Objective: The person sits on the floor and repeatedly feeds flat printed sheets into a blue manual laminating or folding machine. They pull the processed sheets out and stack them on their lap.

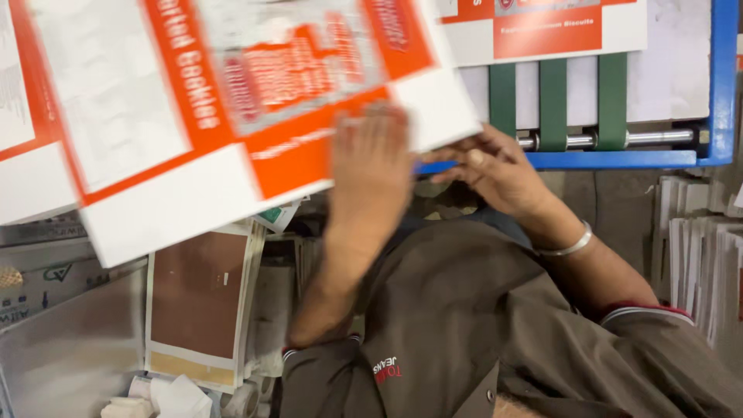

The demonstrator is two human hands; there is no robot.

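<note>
A large flat carton sheet (193, 116), white with orange printed panels, fills the upper left and is blurred with motion. My left hand (370, 166) lies against its lower right edge, fingers pointing up onto the sheet. My right hand (495, 170), with a metal bangle on the wrist, grips the sheet's right corner from beneath. Both arms reach up from my brown shirt (464, 325) at the bottom.
A machine with a blue frame (724, 85), green belts (552, 104) and a steel roller (658, 138) stands at the upper right, with another printed sheet (542, 31) on it. Stacks of white sheets (700, 255) stand at right. Brown-and-white sheets (197, 302) and a grey metal surface (70, 348) lie lower left.
</note>
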